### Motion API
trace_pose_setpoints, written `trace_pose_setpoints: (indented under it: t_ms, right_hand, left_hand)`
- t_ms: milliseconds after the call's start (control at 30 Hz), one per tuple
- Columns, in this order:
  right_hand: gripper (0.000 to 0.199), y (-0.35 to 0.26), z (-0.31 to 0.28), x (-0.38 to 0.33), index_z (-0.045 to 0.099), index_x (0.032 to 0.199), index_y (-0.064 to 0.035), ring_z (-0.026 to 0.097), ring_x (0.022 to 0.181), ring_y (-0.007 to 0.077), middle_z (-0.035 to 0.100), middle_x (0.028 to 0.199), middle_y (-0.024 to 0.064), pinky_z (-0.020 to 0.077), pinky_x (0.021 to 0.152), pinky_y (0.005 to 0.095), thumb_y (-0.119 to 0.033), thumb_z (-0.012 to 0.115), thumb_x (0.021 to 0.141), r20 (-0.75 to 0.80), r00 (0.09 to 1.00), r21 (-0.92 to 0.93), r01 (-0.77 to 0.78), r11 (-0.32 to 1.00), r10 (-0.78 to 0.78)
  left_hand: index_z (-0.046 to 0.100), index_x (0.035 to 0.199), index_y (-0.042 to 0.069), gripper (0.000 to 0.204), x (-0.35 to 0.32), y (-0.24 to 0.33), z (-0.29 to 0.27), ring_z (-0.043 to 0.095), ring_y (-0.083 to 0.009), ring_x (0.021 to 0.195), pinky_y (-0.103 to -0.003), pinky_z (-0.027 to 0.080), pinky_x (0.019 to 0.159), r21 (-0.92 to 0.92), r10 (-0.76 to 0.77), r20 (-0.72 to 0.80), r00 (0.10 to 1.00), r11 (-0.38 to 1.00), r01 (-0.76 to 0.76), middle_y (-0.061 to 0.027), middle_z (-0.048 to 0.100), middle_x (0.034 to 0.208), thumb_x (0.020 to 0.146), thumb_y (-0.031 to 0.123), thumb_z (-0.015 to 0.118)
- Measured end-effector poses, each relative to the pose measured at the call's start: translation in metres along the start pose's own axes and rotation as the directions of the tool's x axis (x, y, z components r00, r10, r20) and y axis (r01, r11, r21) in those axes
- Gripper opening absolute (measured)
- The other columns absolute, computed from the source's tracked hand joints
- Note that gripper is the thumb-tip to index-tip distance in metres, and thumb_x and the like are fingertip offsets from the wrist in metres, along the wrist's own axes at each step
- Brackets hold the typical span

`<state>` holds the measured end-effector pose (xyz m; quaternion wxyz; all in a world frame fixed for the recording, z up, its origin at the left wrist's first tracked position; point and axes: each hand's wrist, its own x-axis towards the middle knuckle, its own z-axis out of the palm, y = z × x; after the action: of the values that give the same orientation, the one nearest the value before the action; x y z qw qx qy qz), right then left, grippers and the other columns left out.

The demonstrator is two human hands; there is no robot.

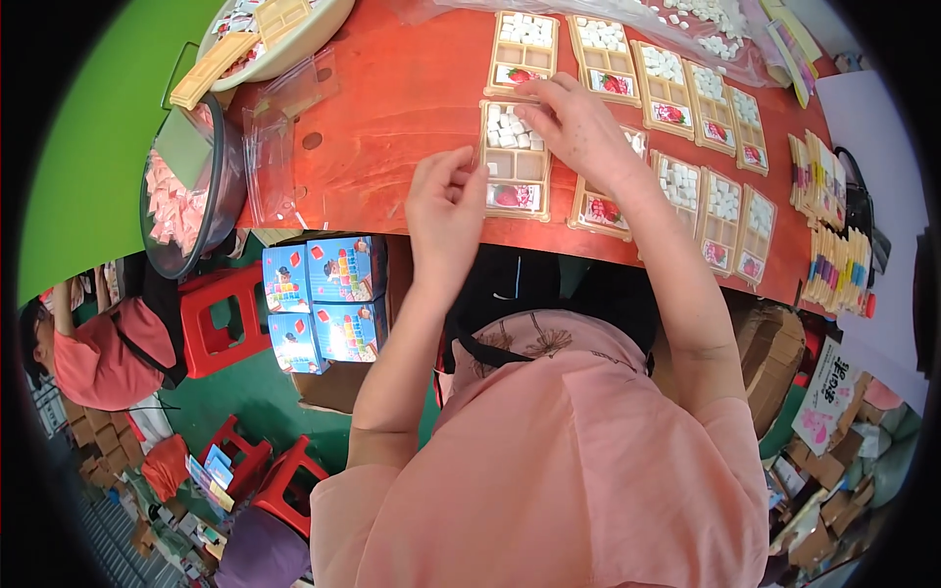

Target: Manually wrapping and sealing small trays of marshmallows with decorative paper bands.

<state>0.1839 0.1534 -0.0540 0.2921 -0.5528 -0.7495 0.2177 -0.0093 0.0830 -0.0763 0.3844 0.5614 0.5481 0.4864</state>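
Note:
In front of me lies a beige compartment tray (pixel 516 165), its far section filled with small white marshmallows (pixel 510 127) and its near section holding a packet with a red strawberry picture (pixel 516 197). At the tray's left edge is my left hand (pixel 443 211), fingers curled and thumb beside the rim; whatever they hold is hidden. My right hand (pixel 580 129) reaches over the tray's far right corner. Its thumb is on the marshmallows and its forefinger stretches apart from it, with nothing visible between. Several similar filled trays (pixel 670 93) stand in two rows behind and to the right.
Loose marshmallows (pixel 720 44) lie on plastic sheeting at the back right. A dark basin of pink packets (pixel 176 208), a pale bowl (pixel 323 39) and clear plastic sleeves (pixel 270 147) are at left. Bundled coloured sticks (pixel 836 269) sit at the right edge. Blue boxes (pixel 323 299) stand below the red table (pixel 392 108).

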Motion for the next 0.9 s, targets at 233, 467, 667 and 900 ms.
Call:
trace_pose_setpoints:
  t_ms: [233,467,667,900]
  right_hand:
    - [0.026,-0.011,0.015,-0.003,0.071,0.111,-0.0071,0.06,0.096,0.0321,0.062,0.1,0.012,0.0492,0.08,0.0439,-0.013,0.069,0.086,-0.028,0.951,-0.437,0.264,0.86,-0.306]
    - [0.034,-0.031,0.017,-0.011,0.07,0.118,-0.0071,0.059,0.104,0.03,0.061,0.106,0.0119,0.0496,0.09,0.0418,-0.004,0.062,0.085,0.017,0.945,-0.592,0.272,0.759,-0.326]
    - [0.039,-0.034,0.017,-0.007,0.07,0.119,-0.0069,0.059,0.102,0.0302,0.061,0.105,0.0124,0.0492,0.09,0.0414,-0.001,0.06,0.082,0.036,0.951,-0.581,0.27,0.768,-0.307]
    - [0.031,-0.022,0.02,-0.004,0.063,0.116,-0.0042,0.058,0.104,0.0334,0.06,0.107,0.0136,0.0483,0.09,0.044,0.0,0.06,0.085,-0.008,0.955,-0.441,0.263,0.858,-0.297]
  left_hand:
    - [0.059,0.122,0.007,0.052,-0.038,-0.009,0.012,0.047,-0.0396,0.127,-0.054,0.035,0.099,0.503,0.399,0.147,0.905,0.758,-0.416,-0.0202,0.051,0.135,0.079,0.03,0.079]
    - [0.045,0.143,0.005,0.062,-0.007,-0.049,-0.134,0.02,-0.0531,0.143,-0.059,0.019,0.115,0.766,0.472,-0.53,0.704,0.622,0.16,-0.031,0.022,0.157,0.087,0.018,0.066]
    - [0.044,0.146,0.003,0.056,0.017,-0.096,-0.141,0.017,-0.0537,0.146,-0.058,0.019,0.118,0.563,0.213,-0.554,0.805,0.808,0.174,-0.0286,0.024,0.16,0.099,0.028,0.057]
    - [0.061,0.13,0.006,0.034,0.001,-0.031,-0.122,0.054,-0.0354,0.122,-0.057,0.037,0.102,0.872,0.408,-0.346,0.845,0.472,0.129,-0.0159,0.06,0.135,0.099,0.019,0.058]
